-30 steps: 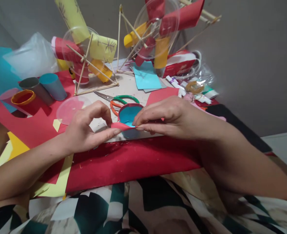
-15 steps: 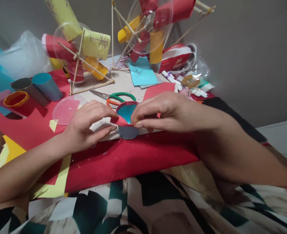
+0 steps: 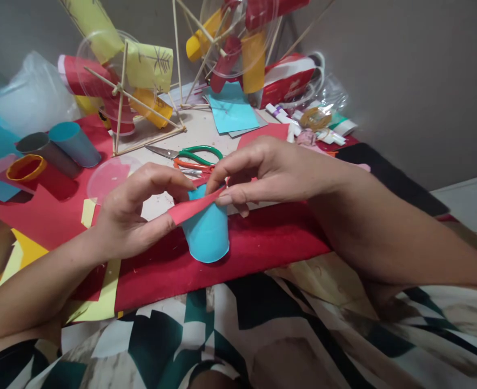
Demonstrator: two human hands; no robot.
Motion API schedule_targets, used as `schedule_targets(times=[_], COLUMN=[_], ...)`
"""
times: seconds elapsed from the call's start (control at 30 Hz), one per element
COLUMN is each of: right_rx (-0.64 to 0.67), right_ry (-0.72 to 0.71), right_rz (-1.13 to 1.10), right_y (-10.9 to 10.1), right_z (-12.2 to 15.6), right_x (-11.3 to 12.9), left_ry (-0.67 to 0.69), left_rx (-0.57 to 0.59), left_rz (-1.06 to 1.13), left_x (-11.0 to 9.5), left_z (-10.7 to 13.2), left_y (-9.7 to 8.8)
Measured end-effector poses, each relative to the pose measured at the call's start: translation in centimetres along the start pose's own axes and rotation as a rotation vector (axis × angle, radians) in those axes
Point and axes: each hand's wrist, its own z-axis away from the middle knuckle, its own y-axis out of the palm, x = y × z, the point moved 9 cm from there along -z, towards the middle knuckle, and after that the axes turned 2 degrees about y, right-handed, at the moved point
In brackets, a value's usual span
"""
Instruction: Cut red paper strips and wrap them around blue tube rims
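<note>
A light-blue paper tube (image 3: 208,235) is tilted in front of me, its lower end toward my body. Along its upper rim runs a red paper strip (image 3: 195,207), part of it standing off the tube's side. My left hand (image 3: 136,210) pinches the strip's left part between thumb and fingers. With thumb outside and fingertips at the rim, my right hand (image 3: 258,181) grips strip and tube together. The tube's opening is mostly hidden by my fingers. Just behind lie green-handled scissors (image 3: 200,155) and an orange-handled pair (image 3: 192,166).
Grey (image 3: 46,151), blue (image 3: 76,143) and red (image 3: 46,175) paper tubes stand at left. Two stick-frame wheels with paper tubes, one yellow-topped (image 3: 149,65), stand behind. Blue paper sheets (image 3: 234,111), a red bag (image 3: 289,81) and glue sticks (image 3: 281,118) lie at back right.
The blue tube has tipped so its outer side faces me and its base points toward my body. Both hands still hold the red strip at its rim. The view has shifted slightly.
</note>
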Motion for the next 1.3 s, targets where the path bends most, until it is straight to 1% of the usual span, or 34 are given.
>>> schedule_targets(times=[0.13, 0.2, 0.3, 0.37, 0.43, 0.5, 0.6, 0.7, 0.8, 0.93, 1.03, 1.13, 1.3], right_rx=[-0.160, -0.210, -0.191, -0.157, -0.137, -0.135, -0.145, -0.137, -0.137, -0.145, -0.148, -0.143, -0.151], right_ry=[-0.103, -0.158, -0.251, -0.283, -0.271, -0.254, -0.251, -0.255, -0.248, -0.207, -0.210, -0.221, -0.245], right_rz=[0.144, 0.180, 0.197, 0.194, 0.199, 0.206, 0.210, 0.231, 0.257, 0.280, 0.282, 0.276, 0.282], right_y=[-0.7, -0.6, 0.1, 0.5, 0.5, 0.4, 0.1, 0.2, 0.4, 0.6, 0.8, 1.0, 1.2], right_z=[0.1, 0.2, 0.2, 0.1, 0.0, 0.0, 0.0, 0.0, 0.1, 0.1, 0.1, 0.1, 0.2], right_x=[1.0, 1.4, 1.8, 1.8, 1.6, 1.5, 1.6, 1.7, 1.8, 1.6, 1.8, 1.8, 1.7], left_ry=[-0.015, 0.005, 0.020, 0.020, 0.023, 0.034, 0.040, 0.008, 0.037, 0.027, 0.049, 0.106, 0.249], left_rx=[-0.003, -0.006, 0.014, 0.020, 0.026, 0.057, 0.096, 0.072, 0.042, 0.042, 0.064, 0.073, 0.098], left_rz=[0.012, -0.012, -0.062, -0.070, -0.083, -0.113, -0.067, 0.017, 0.007, -0.094, -0.198, -0.291, -0.435], left_x=[-0.7, -1.4, -1.8, -1.7, -1.5, -1.2, -0.9, -0.4, -0.7, -1.1, -1.6, -2.2, -3.3], left_z=[0.0, -0.1, -0.1, 0.0, 0.1, 0.2, 0.4, 0.6, 0.7, 0.7, 0.8, 0.7, 1.0], left_y=[0.4, 0.7, 1.3, 1.4, 1.3, 1.3, 1.2, 0.9, 0.9, 0.9, 1.0, 1.1, 1.4])
